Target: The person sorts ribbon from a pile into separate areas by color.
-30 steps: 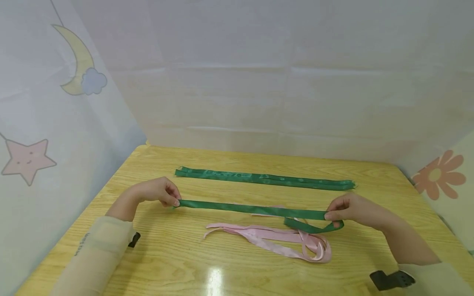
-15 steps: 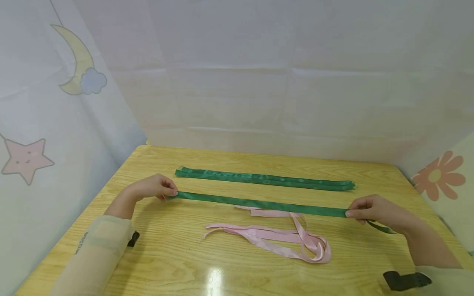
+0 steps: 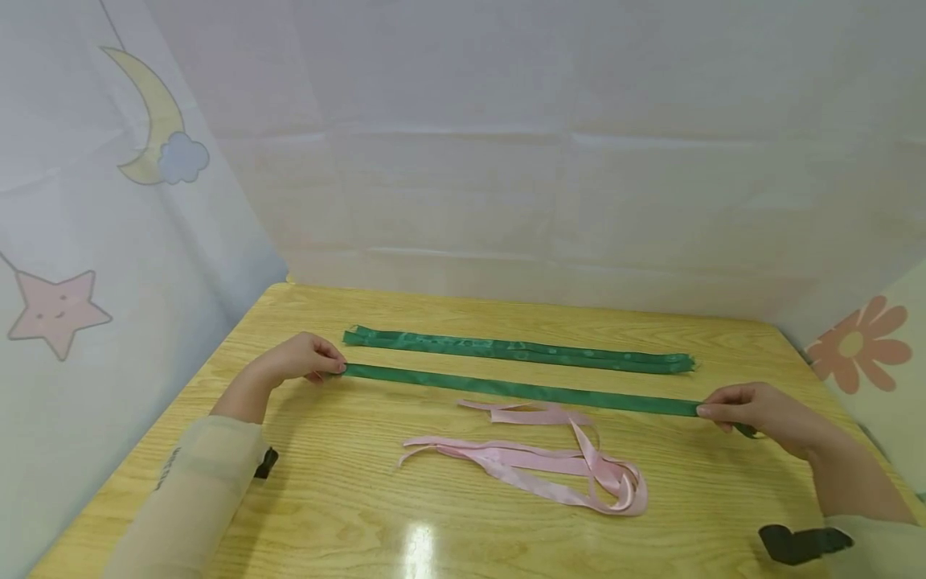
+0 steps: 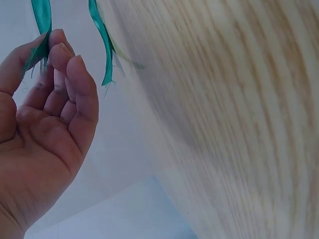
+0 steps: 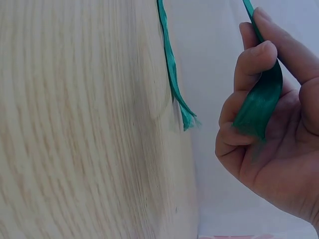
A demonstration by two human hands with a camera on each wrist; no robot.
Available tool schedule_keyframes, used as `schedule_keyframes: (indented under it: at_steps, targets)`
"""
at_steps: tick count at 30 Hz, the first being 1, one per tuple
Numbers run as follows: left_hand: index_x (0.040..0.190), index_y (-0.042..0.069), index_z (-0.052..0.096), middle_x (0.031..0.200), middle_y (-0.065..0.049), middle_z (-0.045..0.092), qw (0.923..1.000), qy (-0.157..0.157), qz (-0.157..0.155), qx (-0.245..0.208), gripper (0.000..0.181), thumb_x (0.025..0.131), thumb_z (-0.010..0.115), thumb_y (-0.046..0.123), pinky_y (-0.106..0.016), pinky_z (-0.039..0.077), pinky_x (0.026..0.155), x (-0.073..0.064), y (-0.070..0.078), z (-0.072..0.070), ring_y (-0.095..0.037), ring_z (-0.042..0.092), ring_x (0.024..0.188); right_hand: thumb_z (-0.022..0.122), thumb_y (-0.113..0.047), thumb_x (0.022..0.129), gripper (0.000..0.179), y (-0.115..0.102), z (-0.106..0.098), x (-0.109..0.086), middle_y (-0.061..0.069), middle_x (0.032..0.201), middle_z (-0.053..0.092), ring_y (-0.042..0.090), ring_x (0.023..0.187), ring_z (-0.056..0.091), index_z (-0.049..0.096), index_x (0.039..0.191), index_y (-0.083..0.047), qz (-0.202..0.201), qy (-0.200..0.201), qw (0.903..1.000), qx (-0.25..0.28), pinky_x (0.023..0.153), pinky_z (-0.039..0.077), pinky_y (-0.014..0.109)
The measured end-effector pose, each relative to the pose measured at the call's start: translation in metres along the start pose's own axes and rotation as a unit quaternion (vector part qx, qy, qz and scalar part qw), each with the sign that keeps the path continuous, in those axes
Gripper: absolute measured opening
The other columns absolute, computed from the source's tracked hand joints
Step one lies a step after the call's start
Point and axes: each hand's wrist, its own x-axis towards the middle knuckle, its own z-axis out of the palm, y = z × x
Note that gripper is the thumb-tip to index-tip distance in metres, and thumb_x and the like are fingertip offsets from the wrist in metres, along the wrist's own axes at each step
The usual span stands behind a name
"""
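Note:
A green ribbon (image 3: 521, 390) is stretched straight between my two hands, above the wooden table. My left hand (image 3: 307, 358) pinches one end between thumb and fingertips; its frayed tip (image 4: 35, 55) pokes out in the left wrist view. At the other end my right hand (image 3: 755, 414) pinches the ribbon, and a short frayed tail (image 5: 259, 104) hangs over the palm in the right wrist view. Just beyond lie green ribbons (image 3: 517, 351) side by side, flat on the table. Nearer to me, pink ribbons (image 3: 528, 466) rest in a loose, looped tangle.
The wooden table (image 3: 325, 515) reaches back to a pale cloth backdrop (image 3: 463, 201). Cloth also hangs at the left, printed with a moon and a star (image 3: 61, 314), and at the right with a flower (image 3: 861, 346). A dark strap piece sits at each wrist.
My right hand has slid outward to the right along the green ribbon, lengthening the taut span and using up the loose loop. Both hands have moved slightly farther from me, toward the lying green ribbons.

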Motion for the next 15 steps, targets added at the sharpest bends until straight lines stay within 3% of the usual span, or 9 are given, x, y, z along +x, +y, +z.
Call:
schedule_keyframes:
  at_steps: [5,10,15]
  targets:
    - [0.104,-0.001,0.065,0.093,-0.008,0.066,1.0000,0.001,-0.001,0.003,0.025,0.090,0.063,0.020,-0.037,0.051,0.076,0.001,-0.001,-0.001,-0.023,0.061,0.087,0.047,-0.028,0.098,0.038,0.005,-0.004,0.000,0.008,0.075,0.050,0.021,0.074,0.045,0.053,0.098,0.010,-0.001,0.007,1.0000,-0.003,0.059,0.032,0.036]
    - [0.105,-0.001,0.065,0.093,-0.008,0.066,1.0000,0.003,-0.003,0.002,0.027,0.090,0.063,0.021,-0.038,0.051,0.076,0.002,-0.001,-0.002,-0.024,0.061,0.088,0.046,-0.025,0.099,0.038,0.011,-0.007,-0.001,0.006,0.074,0.050,0.023,0.060,0.035,0.052,0.098,0.012,-0.004,0.002,0.9997,0.025,0.056,0.031,0.036]
    - [0.106,-0.001,0.065,0.094,-0.007,0.065,1.0000,0.006,-0.005,0.004,0.027,0.090,0.063,0.021,-0.038,0.051,0.077,0.003,-0.002,-0.003,-0.024,0.061,0.089,0.047,-0.024,0.099,0.034,0.016,-0.009,-0.002,0.005,0.077,0.049,0.024,0.058,0.030,0.052,0.100,0.010,-0.002,0.010,0.9986,0.052,0.057,0.031,0.037]
